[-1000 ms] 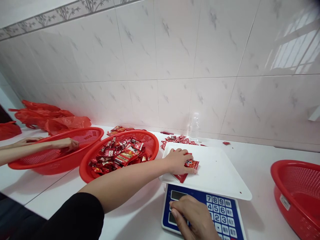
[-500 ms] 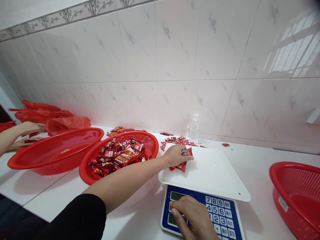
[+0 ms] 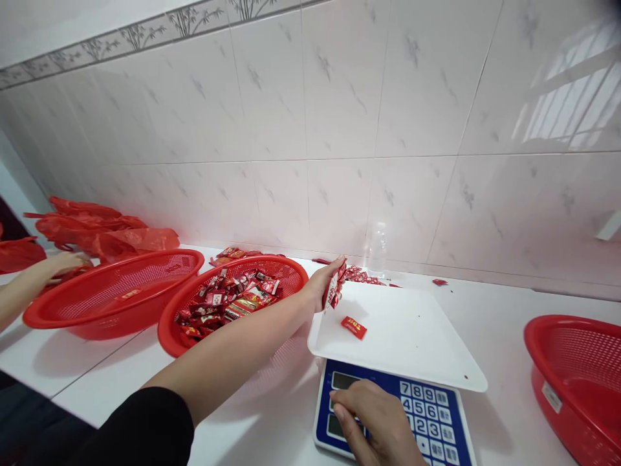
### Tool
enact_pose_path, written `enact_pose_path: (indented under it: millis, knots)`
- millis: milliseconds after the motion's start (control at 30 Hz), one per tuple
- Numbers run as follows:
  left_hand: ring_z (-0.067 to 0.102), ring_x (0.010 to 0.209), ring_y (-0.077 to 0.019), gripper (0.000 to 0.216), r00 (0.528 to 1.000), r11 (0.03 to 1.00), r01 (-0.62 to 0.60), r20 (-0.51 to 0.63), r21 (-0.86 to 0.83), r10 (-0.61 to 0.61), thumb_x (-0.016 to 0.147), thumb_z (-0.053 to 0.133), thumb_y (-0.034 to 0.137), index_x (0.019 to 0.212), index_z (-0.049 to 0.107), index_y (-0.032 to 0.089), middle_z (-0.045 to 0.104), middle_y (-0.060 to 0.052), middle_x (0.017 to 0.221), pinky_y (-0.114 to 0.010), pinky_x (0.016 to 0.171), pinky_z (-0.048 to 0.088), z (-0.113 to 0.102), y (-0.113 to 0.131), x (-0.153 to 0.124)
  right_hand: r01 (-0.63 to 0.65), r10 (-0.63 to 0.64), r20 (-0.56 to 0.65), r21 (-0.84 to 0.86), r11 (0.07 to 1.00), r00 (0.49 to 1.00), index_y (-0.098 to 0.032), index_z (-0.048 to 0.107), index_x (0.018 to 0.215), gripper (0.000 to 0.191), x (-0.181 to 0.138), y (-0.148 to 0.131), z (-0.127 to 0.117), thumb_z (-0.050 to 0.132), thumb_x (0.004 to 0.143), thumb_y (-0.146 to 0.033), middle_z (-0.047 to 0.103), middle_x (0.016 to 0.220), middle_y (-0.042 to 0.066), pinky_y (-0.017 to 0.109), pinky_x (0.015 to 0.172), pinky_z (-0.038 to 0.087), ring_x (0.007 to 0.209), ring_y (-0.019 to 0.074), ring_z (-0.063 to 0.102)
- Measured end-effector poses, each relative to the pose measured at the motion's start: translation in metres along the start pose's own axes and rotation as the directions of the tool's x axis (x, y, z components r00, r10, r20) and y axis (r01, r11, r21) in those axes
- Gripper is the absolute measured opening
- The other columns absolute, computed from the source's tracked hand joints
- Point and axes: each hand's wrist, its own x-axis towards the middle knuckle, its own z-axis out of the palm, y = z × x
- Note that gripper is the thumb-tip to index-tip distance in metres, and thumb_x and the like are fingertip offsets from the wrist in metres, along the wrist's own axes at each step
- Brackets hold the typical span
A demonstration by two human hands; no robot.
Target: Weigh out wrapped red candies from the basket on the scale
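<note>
My left hand [image 3: 321,285] is closed around several small red-and-white printed snack packets [image 3: 335,288], held upright just above the left edge of the scale's white pan [image 3: 407,323]. One flat red packet [image 3: 354,327] lies on the pan below that hand. My right hand [image 3: 381,421] rests over the blue panel of the digital scale [image 3: 436,414], covering part of its displays and keys; its fingers are curled, with nothing visible in them. Left of the scale is a red plastic basket [image 3: 167,327] heaped with red and dark packets [image 3: 233,301], partly behind my left forearm.
A second red basket [image 3: 116,317] at the left has one packet inside. Beyond it, a co-worker's hand [image 3: 68,262] is near red plastic bags [image 3: 92,223]. Another red basket [image 3: 553,382] stands at the right. Small red-and-white pieces [image 3: 361,276] and a clear bottle [image 3: 378,249] are by the wall.
My left hand has moved left and up from the pan, its packets now upright, leaving one red packet on the pan. The right hand stays put. The co-worker's hands have shifted.
</note>
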Motion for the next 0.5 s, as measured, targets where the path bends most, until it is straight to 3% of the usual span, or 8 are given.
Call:
enact_pose_path:
  millis: [267, 400, 500]
  knots:
    - [0.046, 0.043, -0.0067, 0.040, 0.995, 0.986, 0.099, 0.021, -0.135, -0.098, 0.067, 0.072, 0.054, 0.067, 0.056, 0.017, 0.056, 0.002, 0.059, -0.019, 0.040, 0.036, -0.015, 0.013, -0.037, 0.047, -0.048, -0.039, -0.009, 0.999, 0.998, -0.020, 0.060, 0.100, 0.016, -0.001, 0.000, 0.003, 0.051, 0.088, -0.015, 0.066, 0.071, 0.002, 0.021, 0.057, 0.048, 0.061, 0.0126, 0.062]
    - [0.053, 0.048, -0.0120, 0.039, 0.999, 0.989, 0.022, -0.029, -0.143, -0.027, 0.071, 0.069, 0.054, 0.070, 0.059, 0.017, 0.060, 0.000, 0.059, -0.025, 0.047, 0.043, -0.030, 0.025, -0.071, 0.049, -0.051, -0.136, -0.015, 0.999, 0.989, -0.020, 0.061, 0.097, 0.016, -0.004, -0.002, 0.010, 0.051, 0.087, -0.014, 0.067, 0.069, 0.003, 0.023, 0.055, 0.048, 0.059, 0.0139, 0.061]
    - [0.052, 0.046, -0.0130, 0.036, 0.980, 0.982, -0.172, -0.114, -0.071, 0.164, 0.072, 0.068, 0.053, 0.074, 0.058, 0.019, 0.057, 0.002, 0.056, -0.027, 0.048, 0.043, -0.057, 0.039, -0.086, 0.032, -0.034, -0.179, -0.016, 0.999, 0.983, -0.021, 0.063, 0.094, 0.014, -0.006, -0.003, 0.014, 0.052, 0.086, -0.014, 0.066, 0.066, 0.002, 0.022, 0.052, 0.048, 0.055, 0.0138, 0.061]
